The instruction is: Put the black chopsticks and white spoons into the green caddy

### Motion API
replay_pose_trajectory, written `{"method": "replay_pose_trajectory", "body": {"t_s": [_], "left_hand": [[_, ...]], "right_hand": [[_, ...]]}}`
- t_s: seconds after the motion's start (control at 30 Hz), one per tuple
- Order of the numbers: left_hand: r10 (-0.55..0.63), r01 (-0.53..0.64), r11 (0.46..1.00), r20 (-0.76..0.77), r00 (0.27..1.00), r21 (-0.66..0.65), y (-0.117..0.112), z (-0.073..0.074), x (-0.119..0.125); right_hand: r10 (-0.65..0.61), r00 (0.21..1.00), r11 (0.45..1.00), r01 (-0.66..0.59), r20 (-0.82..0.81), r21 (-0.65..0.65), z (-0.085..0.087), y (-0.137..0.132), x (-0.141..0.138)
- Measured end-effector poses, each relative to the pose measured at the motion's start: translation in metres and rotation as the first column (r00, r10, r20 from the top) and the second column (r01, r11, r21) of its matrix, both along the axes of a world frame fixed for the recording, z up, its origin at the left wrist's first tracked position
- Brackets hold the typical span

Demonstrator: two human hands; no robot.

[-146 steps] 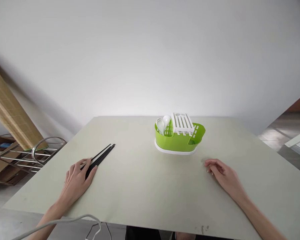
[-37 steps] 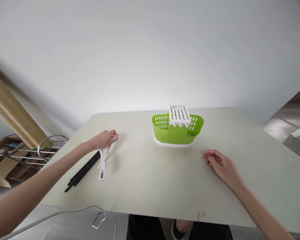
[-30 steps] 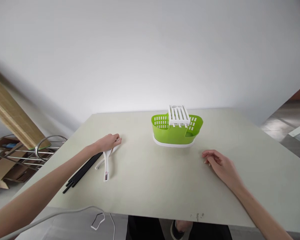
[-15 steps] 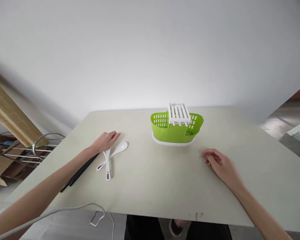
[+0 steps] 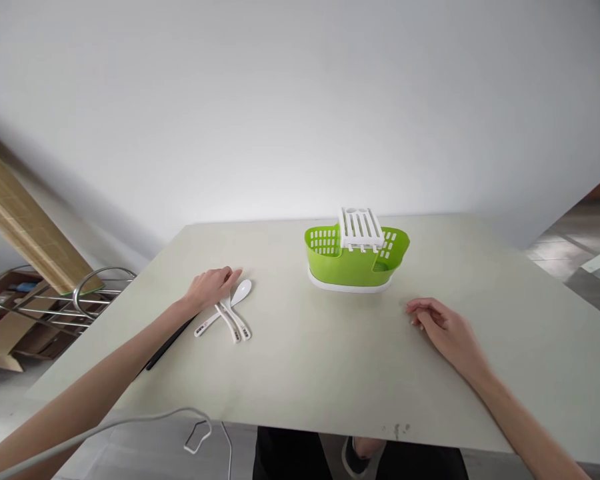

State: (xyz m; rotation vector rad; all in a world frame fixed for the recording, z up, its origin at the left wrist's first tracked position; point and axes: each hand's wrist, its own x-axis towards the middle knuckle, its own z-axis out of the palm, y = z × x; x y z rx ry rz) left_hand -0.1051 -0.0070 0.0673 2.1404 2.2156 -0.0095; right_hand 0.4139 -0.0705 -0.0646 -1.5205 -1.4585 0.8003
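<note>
My left hand (image 5: 211,287) lies on the pale table (image 5: 305,360), fingers flat over the bowls of white plastic spoons (image 5: 230,313) whose handles fan out toward me. Black chopsticks (image 5: 167,343) lie under my left forearm, mostly hidden. A green cutlery holder (image 5: 356,257) with a white slotted top stands at the back middle. My right hand (image 5: 443,330) rests on the table in front and to the right of the holder, fingers loosely curled, nothing in it.
A metal wire rack (image 5: 65,307) and cardboard boxes (image 5: 5,333) stand on the floor at the left, next to a slanted wooden panel (image 5: 25,233). A grey cable (image 5: 145,427) hangs at the table's near edge. A white wall rises behind.
The spoons, in the holder 4.9 s ago, now lie on the table by the chopsticks. In the last second my left hand has shifted over them and their handles have swung toward the right.
</note>
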Motion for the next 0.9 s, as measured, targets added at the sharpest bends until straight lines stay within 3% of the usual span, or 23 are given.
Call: {"method": "replay_pose_trajectory", "body": {"t_s": [0.23, 0.33, 0.4, 0.53, 0.7, 0.8, 0.9], "left_hand": [[0.013, -0.010, 0.998, -0.047, 0.999, 0.058, -0.004, 0.022, 0.005], [0.001, 0.005, 0.983, -0.032, 0.999, 0.186, -0.002, 0.031, 0.018], [-0.078, 0.091, 0.941, -0.054, 0.996, 0.327, 0.000, 0.038, 0.034], [-0.346, 0.329, 0.792, -0.065, 0.936, 0.514, 0.004, 0.057, 0.090], [-0.627, 0.506, 0.602, -0.027, 0.779, 0.617, 0.007, 0.077, 0.185], [-0.694, 0.575, 0.557, -0.044, 0.719, 0.599, 0.011, 0.077, 0.234], [-0.710, 0.637, 0.549, -0.100, 0.697, 0.541, 0.016, 0.066, 0.264]], "right_hand": [[0.018, 1.000, 1.000, -0.019, 0.003, 0.023, -0.001, 0.000, 0.001], [0.024, 1.000, 1.000, -0.024, -0.010, 0.018, -0.002, 0.001, 0.001], [0.024, 1.000, 1.000, -0.024, -0.009, 0.011, -0.002, 0.002, 0.001], [0.019, 1.000, 1.000, -0.019, -0.002, 0.001, -0.001, 0.003, -0.001], [0.019, 1.000, 1.000, -0.018, -0.011, 0.014, 0.001, 0.003, -0.004], [0.019, 1.000, 1.000, -0.019, -0.014, 0.025, 0.001, 0.005, -0.004], [0.026, 0.999, 0.999, -0.025, -0.034, 0.029, 0.000, 0.007, -0.004]]}}
